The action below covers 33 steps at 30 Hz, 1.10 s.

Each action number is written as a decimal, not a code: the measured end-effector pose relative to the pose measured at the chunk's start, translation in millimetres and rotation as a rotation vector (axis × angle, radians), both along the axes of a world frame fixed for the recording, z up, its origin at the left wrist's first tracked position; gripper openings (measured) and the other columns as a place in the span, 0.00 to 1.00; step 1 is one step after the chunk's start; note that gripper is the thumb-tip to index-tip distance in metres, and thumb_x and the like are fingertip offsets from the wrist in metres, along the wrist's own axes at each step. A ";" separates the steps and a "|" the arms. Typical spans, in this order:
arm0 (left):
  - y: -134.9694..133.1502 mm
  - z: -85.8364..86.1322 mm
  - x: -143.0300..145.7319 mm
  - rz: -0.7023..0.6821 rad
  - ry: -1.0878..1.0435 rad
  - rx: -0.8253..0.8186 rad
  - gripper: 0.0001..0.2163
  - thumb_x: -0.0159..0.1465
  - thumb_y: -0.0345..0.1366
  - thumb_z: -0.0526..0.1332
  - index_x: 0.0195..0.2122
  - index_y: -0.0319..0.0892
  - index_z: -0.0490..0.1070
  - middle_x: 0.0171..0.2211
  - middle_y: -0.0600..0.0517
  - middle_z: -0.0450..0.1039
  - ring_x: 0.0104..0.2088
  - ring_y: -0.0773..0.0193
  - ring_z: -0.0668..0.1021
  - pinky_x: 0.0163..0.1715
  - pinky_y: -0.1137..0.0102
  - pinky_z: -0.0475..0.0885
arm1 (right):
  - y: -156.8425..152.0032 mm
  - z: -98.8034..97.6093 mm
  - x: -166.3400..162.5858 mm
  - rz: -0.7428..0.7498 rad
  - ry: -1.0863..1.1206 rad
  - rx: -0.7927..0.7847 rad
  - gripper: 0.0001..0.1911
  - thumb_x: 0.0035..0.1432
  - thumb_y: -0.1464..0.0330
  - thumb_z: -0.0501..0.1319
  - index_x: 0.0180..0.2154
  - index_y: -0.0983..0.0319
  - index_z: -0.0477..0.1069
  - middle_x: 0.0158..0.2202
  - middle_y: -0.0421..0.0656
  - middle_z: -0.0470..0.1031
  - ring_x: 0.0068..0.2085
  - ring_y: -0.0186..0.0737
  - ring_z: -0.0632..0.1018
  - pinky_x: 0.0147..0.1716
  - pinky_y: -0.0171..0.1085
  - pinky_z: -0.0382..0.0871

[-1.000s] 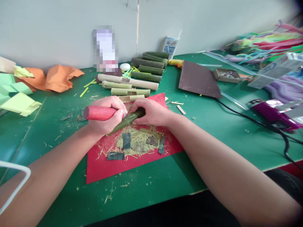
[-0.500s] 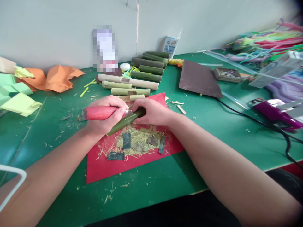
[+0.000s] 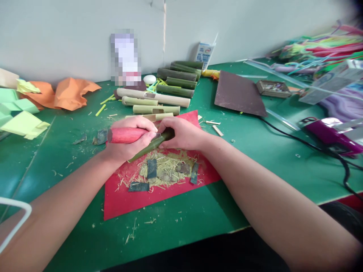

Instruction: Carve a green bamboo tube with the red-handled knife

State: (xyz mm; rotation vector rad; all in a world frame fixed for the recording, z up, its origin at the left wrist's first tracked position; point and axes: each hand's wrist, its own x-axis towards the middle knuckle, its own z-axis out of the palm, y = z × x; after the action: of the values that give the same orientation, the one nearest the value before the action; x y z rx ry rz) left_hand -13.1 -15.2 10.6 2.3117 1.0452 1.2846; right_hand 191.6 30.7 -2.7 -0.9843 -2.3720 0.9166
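Note:
My left hand point(image 3: 127, 150) is closed around the red handle of a carving tool point(image 3: 123, 135). Its metal end points right, against the top of a green bamboo tube point(image 3: 145, 150); the tip itself is hard to make out. My right hand point(image 3: 185, 134) grips the tube's far right end, thumb below and fingers over it. The tube lies at a slant above a red sheet point(image 3: 121, 206). On that sheet are a heap of pale shavings point(image 3: 163, 172) and several dark strips of bamboo skin point(image 3: 138, 186).
Behind my hands lie several peeled, notched bamboo pieces point(image 3: 155, 109) and uncut green ones point(image 3: 176, 90). A dark brown board point(image 3: 239, 94), small tray point(image 3: 273, 89) and purple device point(image 3: 330, 136) with a black cable are to the right. Orange paper point(image 3: 70, 94) sits at left.
My left hand and the carving tool have slid slightly to the right along the bamboo tube. My right hand and the tube have stayed in place.

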 end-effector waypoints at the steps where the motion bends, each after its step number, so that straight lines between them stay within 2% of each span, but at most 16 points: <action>1: -0.3 0.3 0.6 0.000 0.005 0.001 0.03 0.61 0.35 0.63 0.32 0.45 0.76 0.34 0.52 0.81 0.35 0.61 0.82 0.39 0.64 0.79 | 0.0 -0.1 0.0 0.000 0.003 0.001 0.16 0.44 0.69 0.71 0.37 0.62 0.72 0.37 0.41 0.76 0.37 0.38 0.74 0.35 0.37 0.66; 11: 3.8 -9.6 -2.6 -0.041 -0.174 0.033 0.06 0.60 0.32 0.61 0.25 0.43 0.70 0.27 0.54 0.78 0.29 0.64 0.80 0.30 0.66 0.76 | 0.4 -2.7 0.9 0.006 0.024 -0.012 0.16 0.45 0.68 0.71 0.37 0.63 0.73 0.38 0.42 0.76 0.37 0.38 0.74 0.37 0.37 0.66; 15: 4.5 -12.8 -4.3 -0.026 -0.198 0.049 0.06 0.61 0.34 0.61 0.27 0.44 0.72 0.28 0.54 0.77 0.30 0.64 0.80 0.33 0.66 0.77 | 0.0 -1.9 0.3 0.001 0.009 -0.013 0.16 0.45 0.67 0.71 0.37 0.63 0.73 0.38 0.43 0.76 0.37 0.38 0.74 0.36 0.37 0.65; 19: 3.6 -11.8 -3.7 0.013 -0.190 -0.009 0.07 0.64 0.38 0.61 0.31 0.44 0.74 0.31 0.52 0.79 0.34 0.62 0.81 0.36 0.65 0.78 | -0.7 -0.3 -0.2 -0.004 0.006 -0.016 0.15 0.45 0.69 0.71 0.37 0.63 0.73 0.37 0.42 0.76 0.35 0.37 0.74 0.34 0.36 0.64; 23: 3.1 -8.1 -2.4 -0.025 -0.155 -0.043 0.06 0.64 0.36 0.62 0.31 0.42 0.75 0.31 0.51 0.80 0.33 0.63 0.81 0.35 0.67 0.77 | -1.5 1.0 -0.4 -0.016 -0.011 -0.012 0.16 0.45 0.69 0.71 0.38 0.63 0.73 0.37 0.42 0.76 0.35 0.37 0.74 0.33 0.36 0.64; 33: 2.6 -5.5 -1.6 -0.009 -0.117 -0.064 0.04 0.62 0.35 0.63 0.32 0.42 0.76 0.32 0.51 0.80 0.35 0.62 0.81 0.36 0.67 0.78 | -1.6 1.4 -0.3 -0.021 -0.019 -0.025 0.16 0.45 0.68 0.71 0.38 0.63 0.73 0.38 0.42 0.76 0.35 0.37 0.74 0.33 0.36 0.64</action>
State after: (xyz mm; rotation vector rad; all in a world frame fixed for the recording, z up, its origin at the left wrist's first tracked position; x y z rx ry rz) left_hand -14.7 -12.6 5.0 2.1644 1.0213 1.3453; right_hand 191.3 29.2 -1.3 -1.0300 -2.3663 0.9349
